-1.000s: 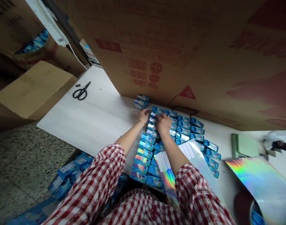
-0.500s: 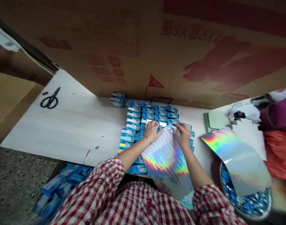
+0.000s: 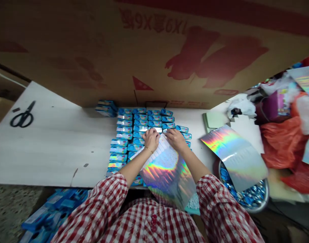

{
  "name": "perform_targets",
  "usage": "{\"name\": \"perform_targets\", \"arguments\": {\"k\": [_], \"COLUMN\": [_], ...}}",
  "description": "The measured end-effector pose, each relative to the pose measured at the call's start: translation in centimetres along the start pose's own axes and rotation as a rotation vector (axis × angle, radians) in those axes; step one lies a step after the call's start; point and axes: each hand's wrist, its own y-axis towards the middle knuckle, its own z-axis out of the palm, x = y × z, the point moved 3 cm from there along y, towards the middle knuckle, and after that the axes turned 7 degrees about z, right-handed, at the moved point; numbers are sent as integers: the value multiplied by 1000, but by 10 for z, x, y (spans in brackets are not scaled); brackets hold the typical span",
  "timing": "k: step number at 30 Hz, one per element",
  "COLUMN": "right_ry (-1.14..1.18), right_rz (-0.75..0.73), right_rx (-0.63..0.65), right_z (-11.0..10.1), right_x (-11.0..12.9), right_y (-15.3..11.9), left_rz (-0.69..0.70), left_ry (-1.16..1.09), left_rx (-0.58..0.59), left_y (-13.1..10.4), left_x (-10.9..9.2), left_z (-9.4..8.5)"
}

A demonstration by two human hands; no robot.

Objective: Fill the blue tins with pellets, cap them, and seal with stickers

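Rows of small blue boxes (image 3: 124,129) lie on the white table, several with shiny strips across them. A holographic sticker sheet (image 3: 169,168) slants from these boxes down toward my lap. My left hand (image 3: 151,139) is closed at the sheet's upper left corner, above the boxes. At the upper right of the sheet, my right hand (image 3: 175,139) has its fingers pressed together near a shiny strip. What lies between the fingertips of either hand is too small to make out.
Black scissors (image 3: 23,118) lie at the table's left. A large cardboard box (image 3: 106,67) walls off the back. On the right, another holographic sheet (image 3: 235,155) overhangs a metal bowl (image 3: 264,199) of blue pieces, near a green box (image 3: 215,119).
The view has shifted right, so everything appears further left. My right hand has come closer to my left hand, its fingers now over the boxes beside the sheet's top edge.
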Motion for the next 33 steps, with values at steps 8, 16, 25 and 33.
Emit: {"name": "perform_targets", "arguments": {"k": [8, 16, 25, 33], "right_ry": [81, 82, -69, 24], "right_rz": [19, -56, -223, -97], "right_rx": [93, 79, -96, -110], "right_z": [-16, -20, -16, -15], "right_x": [-7, -19, -11, -1], "right_y": [21, 15, -18, -32], "left_rz": [142, 134, 10, -2], "left_ry": [-27, -9, -162, -121], "left_rx": [55, 161, 187, 172], "left_y": [-2, 7, 5, 6], "left_x": [-7, -20, -17, -9], "left_z": [-1, 2, 2, 5]}}
